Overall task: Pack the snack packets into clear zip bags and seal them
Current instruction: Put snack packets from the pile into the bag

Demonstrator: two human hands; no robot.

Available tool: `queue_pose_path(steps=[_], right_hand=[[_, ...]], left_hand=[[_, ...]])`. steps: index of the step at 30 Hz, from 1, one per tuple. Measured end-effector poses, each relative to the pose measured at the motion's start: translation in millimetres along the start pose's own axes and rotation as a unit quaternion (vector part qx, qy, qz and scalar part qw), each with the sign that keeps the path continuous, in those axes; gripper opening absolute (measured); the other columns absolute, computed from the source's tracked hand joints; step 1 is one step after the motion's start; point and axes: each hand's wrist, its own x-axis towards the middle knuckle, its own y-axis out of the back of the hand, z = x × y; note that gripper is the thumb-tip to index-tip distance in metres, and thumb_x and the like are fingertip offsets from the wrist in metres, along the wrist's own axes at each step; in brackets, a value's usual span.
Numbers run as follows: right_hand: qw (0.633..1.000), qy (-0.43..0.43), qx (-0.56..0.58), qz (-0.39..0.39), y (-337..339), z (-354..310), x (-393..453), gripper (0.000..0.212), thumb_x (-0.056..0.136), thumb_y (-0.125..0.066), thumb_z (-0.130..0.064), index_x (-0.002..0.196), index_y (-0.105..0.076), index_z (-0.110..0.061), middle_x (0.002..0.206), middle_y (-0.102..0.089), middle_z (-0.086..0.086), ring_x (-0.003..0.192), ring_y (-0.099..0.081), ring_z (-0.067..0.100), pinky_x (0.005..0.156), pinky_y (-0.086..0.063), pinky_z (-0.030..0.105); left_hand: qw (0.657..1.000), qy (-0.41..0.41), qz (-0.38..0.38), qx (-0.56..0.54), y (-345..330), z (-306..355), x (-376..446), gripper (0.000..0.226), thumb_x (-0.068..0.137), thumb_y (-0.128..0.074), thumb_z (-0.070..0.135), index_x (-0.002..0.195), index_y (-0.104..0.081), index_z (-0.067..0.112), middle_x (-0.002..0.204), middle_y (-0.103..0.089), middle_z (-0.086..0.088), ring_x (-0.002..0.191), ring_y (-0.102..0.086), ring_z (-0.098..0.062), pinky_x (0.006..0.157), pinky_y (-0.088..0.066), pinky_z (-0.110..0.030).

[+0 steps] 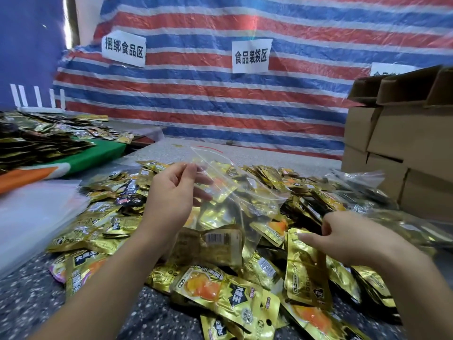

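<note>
Meanwhile, at frame centre, the left hand [171,190] pinched an open clear zip bag [235,192], apparently unfilled; the right hand [343,236] hovered loose-fingered over unpacked snack packets [245,290]. Most packing remained.

Both forearms are bare and reach forward from the lower edge of the view, the left from lower left, the right from lower right. The left hand [171,195] is raised, wrist bent slightly back, palm turned toward the right. Its thumb and forefinger meet in a pinch at the top; the remaining fingers [203,179] extend rightward, loosely spread. The right hand [348,238] sits lower and nearer the body, back of the hand facing up. Its fingers point leftward, loosely curled, with one fingertip extended; whether it holds anything cannot be told.
</note>
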Motion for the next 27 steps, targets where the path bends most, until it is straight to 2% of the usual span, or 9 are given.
queue_pose_path(steps=[3,6,11,13,15,19,20,23,27], right_hand=[[0.992,-0.041,0.062,-0.100,-5.1,4.6,-3.0,0.075,0.072,-0.056,-0.083,0.079,-0.063,-0.008,0.058,-0.072,0.000,0.053,-0.071,0.013,0.050,-0.055,0.026],[0.985,-0.044,0.080,-0.145,-16.1,3.1,-1.1,0.075,0.067,-0.065,-0.082,0.092,-0.060,-0.011,0.065,-0.074,0.001,0.055,-0.072,0.014,0.047,-0.053,0.024],[0.988,-0.031,0.145,-0.042,-25.5,3.8,9.9,0.050,0.070,-0.076,-0.067,0.090,-0.053,-0.028,0.088,-0.064,-0.009,0.075,-0.061,0.006,0.052,-0.042,0.021],[0.982,-0.030,0.185,0.008,-27.4,3.5,13.9,0.048,0.072,-0.078,-0.062,0.091,-0.050,-0.027,0.087,-0.063,-0.008,0.073,-0.060,0.007,0.053,-0.042,0.024],[0.955,-0.034,0.292,0.033,-27.6,4.1,17.8,0.048,0.074,-0.081,-0.052,0.097,-0.053,-0.022,0.082,-0.070,-0.002,0.067,-0.068,0.012,0.054,-0.047,0.028],[0.867,-0.038,0.489,0.085,-16.3,7.0,17.0,0.053,0.079,-0.080,-0.033,0.123,-0.058,-0.012,0.086,-0.075,0.001,0.069,-0.070,0.010,0.055,-0.046,0.023],[0.828,-0.034,0.553,0.085,-12.9,7.9,16.7,0.052,0.078,-0.079,-0.029,0.121,-0.062,-0.006,0.087,-0.076,0.004,0.070,-0.071,0.013,0.055,-0.049,0.024],[0.655,0.005,0.755,0.035,3.8,4.9,10.8,0.045,0.073,-0.070,-0.021,0.112,-0.065,0.002,0.092,-0.077,0.014,0.074,-0.076,0.022,0.055,-0.058,0.028],[0.531,0.126,0.838,0.005,27.0,-15.1,-4.3,0.052,0.080,-0.065,-0.023,0.126,-0.056,-0.002,0.119,-0.071,0.018,0.105,-0.072,0.028,0.073,-0.061,0.032]], left_hand=[[1.000,0.002,-0.004,0.006,0.5,0.0,0.9,0.027,0.105,-0.044,0.026,0.094,-0.066,0.016,0.084,-0.075,-0.002,0.061,-0.070,-0.021,0.050,-0.049,-0.018],[1.000,0.003,-0.003,0.005,1.3,0.1,1.2,0.026,0.104,-0.046,0.026,0.093,-0.067,0.013,0.084,-0.075,-0.002,0.061,-0.071,-0.021,0.050,-0.050,-0.019],[1.000,0.001,-0.005,0.009,0.6,-0.3,0.8,0.026,0.104,-0.046,0.025,0.093,-0.067,0.012,0.082,-0.074,-0.002,0.059,-0.069,-0.020,0.050,-0.049,-0.019],[1.000,0.001,-0.008,0.011,0.0,-0.6,0.5,0.027,0.104,-0.046,0.024,0.094,-0.067,0.011,0.082,-0.074,-0.002,0.058,-0.069,-0.019,0.049,-0.049,-0.019],[1.000,0.003,-0.009,0.012,0.3,-0.5,0.3,0.027,0.104,-0.046,0.024,0.094,-0.067,0.011,0.082,-0.074,-0.002,0.057,-0.068,-0.019,0.049,-0.048,-0.018],[1.000,0.005,-0.018,0.018,-0.6,0.2,-0.7,0.024,0.103,-0.048,0.021,0.092,-0.067,0.012,0.080,-0.074,0.000,0.056,-0.068,-0.016,0.049,-0.049,-0.019],[1.000,0.002,-0.023,0.021,-1.1,0.5,-1.4,0.024,0.103,-0.049,0.021,0.090,-0.068,0.013,0.079,-0.074,0.001,0.055,-0.068,-0.015,0.049,-0.049,-0.018],[0.999,-0.010,-0.035,0.030,-2.1,1.3,-3.5,0.024,0.101,-0.051,0.019,0.086,-0.068,0.017,0.076,-0.073,0.003,0.055,-0.068,-0.015,0.049,-0.050,-0.019],[0.999,-0.014,-0.035,0.032,-2.9,1.8,-4.1,0.023,0.101,-0.051,0.018,0.084,-0.068,0.018,0.075,-0.072,0.003,0.054,-0.067,-0.015,0.048,-0.050,-0.019]])
